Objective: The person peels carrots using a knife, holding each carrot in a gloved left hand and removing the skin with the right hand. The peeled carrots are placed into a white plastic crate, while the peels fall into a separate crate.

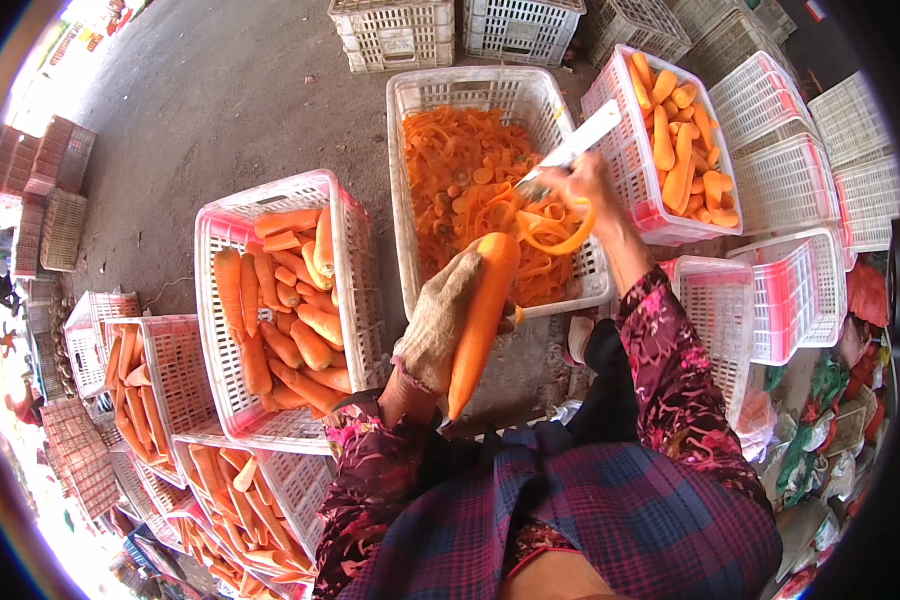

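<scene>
My left hand (444, 319), in a dirty knitted glove, grips a large carrot (484, 319) that is tilted, its thick end up towards the middle crate. My bare right hand (581, 184) is closed on a tool with a long white flat part (581, 139), probably a peeler; motion blurs it and hides its working end. A curled strip of carrot peel (562, 244) hangs beside that hand. Both hands are at the near right part of a white plastic crate (396, 187), which holds a heap of orange peelings (457, 150) with some carrot ends among them.
At the left stands a crate (208, 300) of unpeeled-looking carrots (307, 322), with more carrot crates (172, 360) beyond. A crate (607, 97) of smooth, peeled carrots (682, 165) is at the upper right. Stacked crates (780, 172) stand to its right, others (397, 37) at the top.
</scene>
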A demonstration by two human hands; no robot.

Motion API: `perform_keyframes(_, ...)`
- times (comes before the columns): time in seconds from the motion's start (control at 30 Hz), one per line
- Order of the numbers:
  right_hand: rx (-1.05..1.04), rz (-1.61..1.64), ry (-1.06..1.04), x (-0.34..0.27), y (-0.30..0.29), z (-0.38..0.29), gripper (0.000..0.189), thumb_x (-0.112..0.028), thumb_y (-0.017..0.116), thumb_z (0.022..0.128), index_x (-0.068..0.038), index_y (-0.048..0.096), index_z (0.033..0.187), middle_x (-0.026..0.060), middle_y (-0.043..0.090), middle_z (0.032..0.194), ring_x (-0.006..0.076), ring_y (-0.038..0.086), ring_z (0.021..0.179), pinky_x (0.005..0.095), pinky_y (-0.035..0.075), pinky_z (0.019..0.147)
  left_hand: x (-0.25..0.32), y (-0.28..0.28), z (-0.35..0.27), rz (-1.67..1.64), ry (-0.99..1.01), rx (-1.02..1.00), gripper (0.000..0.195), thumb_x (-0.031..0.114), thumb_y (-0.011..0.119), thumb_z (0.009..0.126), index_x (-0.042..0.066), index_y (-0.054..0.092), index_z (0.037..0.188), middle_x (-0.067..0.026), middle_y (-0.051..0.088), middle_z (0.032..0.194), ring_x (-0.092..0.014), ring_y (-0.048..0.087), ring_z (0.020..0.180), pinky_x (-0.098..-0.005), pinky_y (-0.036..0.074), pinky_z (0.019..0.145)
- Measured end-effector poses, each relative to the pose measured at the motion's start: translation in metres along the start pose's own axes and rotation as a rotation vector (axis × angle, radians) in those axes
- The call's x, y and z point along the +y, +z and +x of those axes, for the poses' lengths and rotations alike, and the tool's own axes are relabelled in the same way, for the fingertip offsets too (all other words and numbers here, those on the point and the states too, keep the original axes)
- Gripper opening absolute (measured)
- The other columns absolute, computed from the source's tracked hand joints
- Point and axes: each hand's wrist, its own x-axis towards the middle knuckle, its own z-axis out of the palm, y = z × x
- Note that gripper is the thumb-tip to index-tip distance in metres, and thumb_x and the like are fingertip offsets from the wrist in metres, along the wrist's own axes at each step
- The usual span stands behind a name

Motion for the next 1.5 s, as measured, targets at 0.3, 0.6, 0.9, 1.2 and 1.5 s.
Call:
perform_keyframes(0.3, -0.290, 0.049, -0.053, -0.040, 0.006, -0.042, 0.015, -0.021, 0.075, 0.092, -0.005, 0.075, 0.091, 0.0040, 0.071, 0.075, 0.0118, 0.064, 0.062, 0.0302, 0.050, 0.056, 0.003, -0.005, 0.017, -0.342, 0.053, 0.071, 0.048, 0.042, 0.051, 0.107, 0.006, 0.054, 0.138, -0.0126, 0.067, 0.114, -0.022, 0.067, 0.096, -0.0342, 0.059, 0.080)
perform_keyframes(0.6, -0.536, 0.099, -0.062, -0.061, 0.043, -0.073, 0.014, -0.016, 0.076, 0.091, -0.003, 0.073, 0.088, 0.0001, 0.067, 0.069, 0.0075, 0.060, 0.054, 0.0249, 0.047, 0.049, -0.003, -0.001, 0.019, -0.213, 0.164, 0.068, 0.047, 0.037, 0.053, 0.106, 0.004, 0.053, 0.140, -0.0089, 0.067, 0.115, -0.021, 0.069, 0.094, -0.0332, 0.059, 0.078)
perform_keyframes(0.9, 0.220, -0.515, -0.139, 0.015, -0.015, 0.014, 0.023, -0.022, 0.075, 0.091, 0.000, 0.071, 0.085, 0.0017, 0.066, 0.066, 0.0114, 0.057, 0.054, 0.0300, 0.044, 0.049, 0.004, -0.001, 0.003, -0.145, 0.014, 0.068, 0.056, 0.047, 0.051, 0.106, 0.002, 0.052, 0.140, -0.0108, 0.066, 0.105, -0.022, 0.069, 0.083, -0.0337, 0.061, 0.072)
perform_keyframes(1.2, -0.727, 0.181, 0.086, -0.075, 0.041, -0.091, 0.018, -0.021, 0.077, 0.091, -0.003, 0.072, 0.093, 0.0022, 0.070, 0.074, 0.0068, 0.060, 0.059, 0.0251, 0.047, 0.052, 0.003, -0.002, 0.018, -0.410, 0.125, 0.151, 0.038, 0.031, 0.051, 0.108, 0.002, 0.057, 0.132, -0.0086, 0.068, 0.115, -0.019, 0.069, 0.093, -0.0315, 0.058, 0.081)
perform_keyframes(1.5, -0.201, 0.310, -0.075, -0.024, 0.019, -0.026, 0.012, -0.013, 0.074, 0.089, -0.002, 0.070, 0.086, 0.0034, 0.068, 0.070, 0.0113, 0.061, 0.052, 0.0264, 0.049, 0.048, 0.000, -0.001, 0.007, -0.044, -0.008, 0.039, 0.054, 0.043, 0.052, 0.106, 0.005, 0.050, 0.144, -0.0112, 0.067, 0.106, -0.020, 0.069, 0.084, -0.0328, 0.059, 0.071)
